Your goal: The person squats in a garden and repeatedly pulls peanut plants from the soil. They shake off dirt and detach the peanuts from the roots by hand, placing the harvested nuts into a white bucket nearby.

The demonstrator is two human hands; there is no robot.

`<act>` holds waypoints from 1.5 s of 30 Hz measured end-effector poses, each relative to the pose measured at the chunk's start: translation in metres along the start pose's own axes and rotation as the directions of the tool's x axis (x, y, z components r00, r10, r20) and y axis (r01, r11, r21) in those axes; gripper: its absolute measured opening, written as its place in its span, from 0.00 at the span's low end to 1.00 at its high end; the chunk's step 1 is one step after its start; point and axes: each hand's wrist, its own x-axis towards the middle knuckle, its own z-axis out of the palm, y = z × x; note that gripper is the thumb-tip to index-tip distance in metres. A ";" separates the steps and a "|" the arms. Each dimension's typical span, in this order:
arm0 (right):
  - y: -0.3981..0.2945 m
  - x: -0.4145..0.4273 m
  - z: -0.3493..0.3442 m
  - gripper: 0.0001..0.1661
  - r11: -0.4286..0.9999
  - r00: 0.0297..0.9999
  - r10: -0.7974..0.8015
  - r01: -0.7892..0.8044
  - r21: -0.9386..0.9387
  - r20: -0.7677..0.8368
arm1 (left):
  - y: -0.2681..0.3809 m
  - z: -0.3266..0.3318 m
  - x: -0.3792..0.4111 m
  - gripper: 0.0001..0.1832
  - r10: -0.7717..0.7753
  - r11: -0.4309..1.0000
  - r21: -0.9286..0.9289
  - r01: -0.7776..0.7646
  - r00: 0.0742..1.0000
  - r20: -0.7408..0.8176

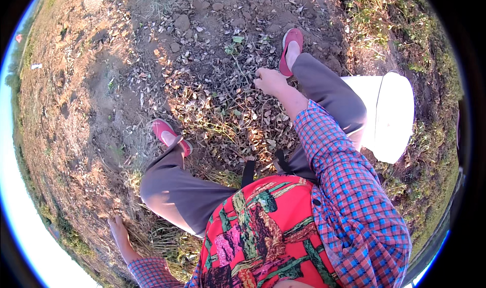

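My right hand (270,81) hangs beside my inner right leg, above the leaf-strewn soil and just short of the red shoe (291,52). Its fingers are curled, and whether a thin stem is between them cannot be made out. Close to its fingertips are thin vine stems (239,65) with a few green leaves. Out to the left, my left hand (119,229) is low near dry grass (140,231); its fingers are small in the picture and their grip is unclear. Dry fallen leaves (212,102) cover the ground between my feet.
A white bucket (395,113) with a wire handle rests against the outside of my right leg. Clods of earth (182,22) lie ahead. Green plants (379,14) grow at the upper right, and a small white object (36,66) lies far left.
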 end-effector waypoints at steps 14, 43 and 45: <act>0.080 0.150 0.020 0.13 0.975 0.915 0.163 -0.092 0.201 -0.370 | 0.335 0.069 -0.073 0.21 0.787 0.592 -0.488 -0.642 0.589 0.180; 0.036 0.149 0.094 0.20 0.966 0.964 -0.257 0.258 0.003 -0.073 | 0.385 0.124 -0.075 0.27 0.711 0.651 -0.349 -0.674 0.380 0.592; 0.003 0.094 0.124 0.19 0.968 0.963 -0.251 0.248 0.049 0.099 | 0.376 0.124 -0.077 0.27 0.735 0.635 -0.369 -0.678 0.386 0.557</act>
